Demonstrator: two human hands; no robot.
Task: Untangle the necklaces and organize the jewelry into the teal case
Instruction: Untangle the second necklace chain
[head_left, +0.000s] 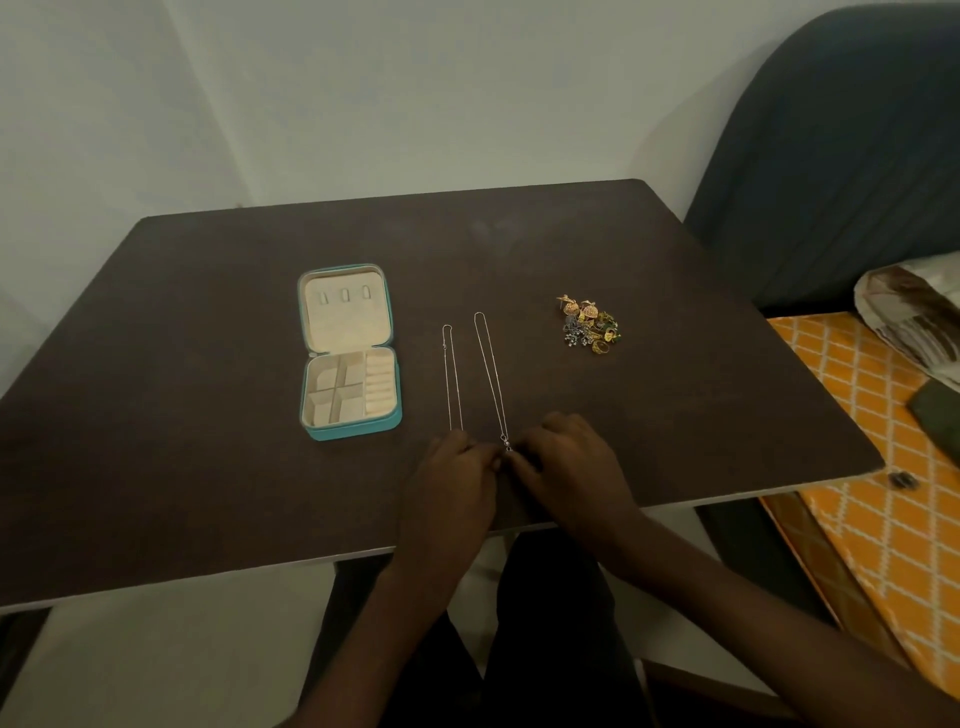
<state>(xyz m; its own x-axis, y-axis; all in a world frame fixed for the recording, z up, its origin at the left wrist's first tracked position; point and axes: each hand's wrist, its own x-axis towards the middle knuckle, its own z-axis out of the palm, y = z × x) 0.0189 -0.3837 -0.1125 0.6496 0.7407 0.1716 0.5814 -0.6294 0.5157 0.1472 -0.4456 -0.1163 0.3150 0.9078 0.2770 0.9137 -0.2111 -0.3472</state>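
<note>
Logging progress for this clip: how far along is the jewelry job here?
Done: two necklaces lie straight and apart on the table, apparently untangled. In hand: left hand and right hand work at the longer necklace's pendant end. Left: the open teal case looks empty, and the earring pile is unsorted.

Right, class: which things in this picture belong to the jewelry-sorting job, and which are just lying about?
Job:
teal case, open
left necklace
right necklace
jewelry pile
left hand and right hand, at the chains' near ends

Lying about:
orange patterned mat
dark chair
folded cloth
</note>
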